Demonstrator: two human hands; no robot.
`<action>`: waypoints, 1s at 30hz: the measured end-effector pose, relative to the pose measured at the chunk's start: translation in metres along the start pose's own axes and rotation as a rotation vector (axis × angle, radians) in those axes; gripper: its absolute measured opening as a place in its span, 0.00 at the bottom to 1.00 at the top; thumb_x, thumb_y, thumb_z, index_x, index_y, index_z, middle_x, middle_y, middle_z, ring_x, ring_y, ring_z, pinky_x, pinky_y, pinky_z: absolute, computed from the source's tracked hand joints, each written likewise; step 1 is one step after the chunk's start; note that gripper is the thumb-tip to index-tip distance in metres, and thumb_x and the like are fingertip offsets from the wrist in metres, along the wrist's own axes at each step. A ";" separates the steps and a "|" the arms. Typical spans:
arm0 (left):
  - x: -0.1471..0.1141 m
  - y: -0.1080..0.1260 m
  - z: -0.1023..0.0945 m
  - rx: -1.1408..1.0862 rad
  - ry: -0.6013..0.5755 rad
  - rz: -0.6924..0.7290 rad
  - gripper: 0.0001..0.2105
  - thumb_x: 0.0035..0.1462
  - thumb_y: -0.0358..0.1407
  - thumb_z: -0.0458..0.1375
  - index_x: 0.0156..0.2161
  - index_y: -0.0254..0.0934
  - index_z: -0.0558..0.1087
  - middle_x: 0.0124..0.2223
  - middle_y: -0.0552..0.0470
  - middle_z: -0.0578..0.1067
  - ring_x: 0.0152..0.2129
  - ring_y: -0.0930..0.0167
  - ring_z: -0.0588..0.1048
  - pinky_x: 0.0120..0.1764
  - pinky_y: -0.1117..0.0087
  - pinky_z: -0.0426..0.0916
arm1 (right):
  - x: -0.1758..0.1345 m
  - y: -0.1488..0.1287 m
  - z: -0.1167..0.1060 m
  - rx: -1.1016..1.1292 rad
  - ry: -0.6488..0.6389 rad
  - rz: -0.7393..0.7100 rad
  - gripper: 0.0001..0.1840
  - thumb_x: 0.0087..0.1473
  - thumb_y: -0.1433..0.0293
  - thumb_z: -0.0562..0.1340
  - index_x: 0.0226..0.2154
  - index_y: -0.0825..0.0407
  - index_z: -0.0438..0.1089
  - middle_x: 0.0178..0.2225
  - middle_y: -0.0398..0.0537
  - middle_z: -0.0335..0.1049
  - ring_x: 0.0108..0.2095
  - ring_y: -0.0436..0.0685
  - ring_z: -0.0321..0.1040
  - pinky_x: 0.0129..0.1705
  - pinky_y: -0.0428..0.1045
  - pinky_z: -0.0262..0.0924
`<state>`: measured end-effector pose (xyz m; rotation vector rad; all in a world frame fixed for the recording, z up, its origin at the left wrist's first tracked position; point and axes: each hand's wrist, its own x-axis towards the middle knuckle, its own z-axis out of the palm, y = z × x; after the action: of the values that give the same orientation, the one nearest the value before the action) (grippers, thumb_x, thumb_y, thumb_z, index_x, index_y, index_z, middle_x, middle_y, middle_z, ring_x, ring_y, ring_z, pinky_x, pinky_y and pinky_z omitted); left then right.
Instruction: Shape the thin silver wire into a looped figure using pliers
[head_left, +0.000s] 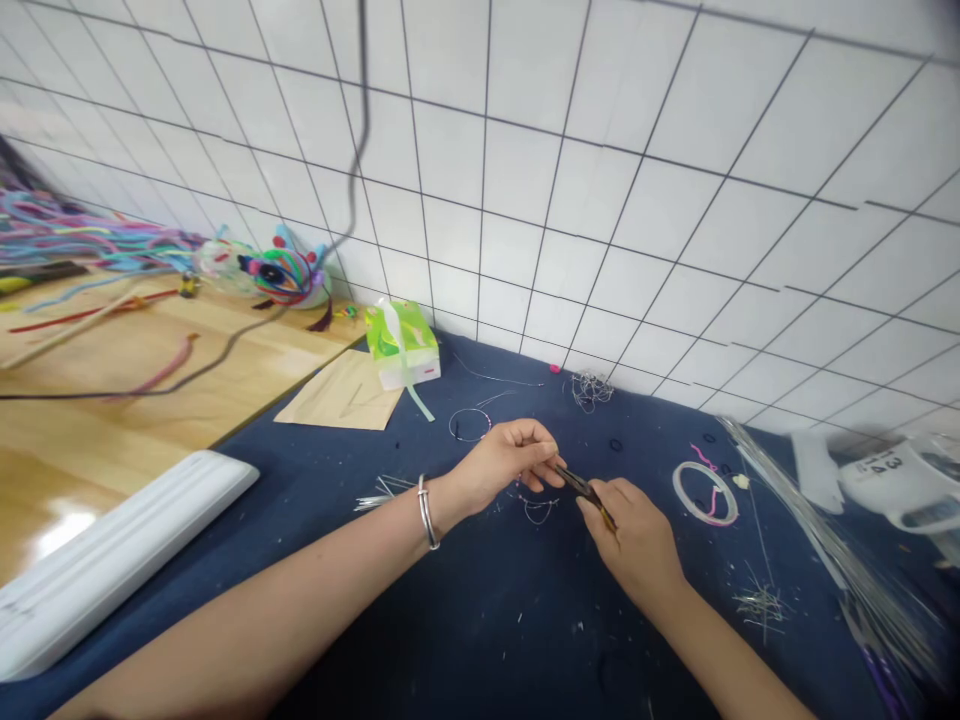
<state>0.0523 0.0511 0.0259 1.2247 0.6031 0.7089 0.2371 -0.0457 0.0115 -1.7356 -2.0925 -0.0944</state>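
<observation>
My left hand has thumb and fingers pinched together around a thin wire, whose loops show just below the fingers; the pinched end is too small to make out. A pair of pliers with dark jaws and a yellowish handle is gripped in my right hand. The jaw tips meet the left fingertips. Behind my left hand, a wire ring with small beads lies on the dark blue cloth. Short silvery wires lie beside my left wrist.
A tangle of wire sits by the tiled wall. At right are a white ring-shaped roll, wire clippings, a long wire bundle and a white glue gun-like tool. Left are a tissue pack, brown paper and a white bar.
</observation>
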 end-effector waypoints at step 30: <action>-0.006 0.002 0.007 0.088 0.014 0.118 0.09 0.55 0.38 0.53 0.32 0.32 0.66 0.30 0.49 0.74 0.26 0.73 0.75 0.26 0.75 0.67 | -0.001 -0.004 -0.007 0.078 -0.031 -0.018 0.12 0.57 0.65 0.51 0.35 0.52 0.67 0.27 0.45 0.65 0.29 0.50 0.62 0.32 0.44 0.56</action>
<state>0.0528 0.0428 0.0300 1.3466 0.5823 0.7974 0.2352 -0.0498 0.0182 -1.6831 -2.1057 0.0085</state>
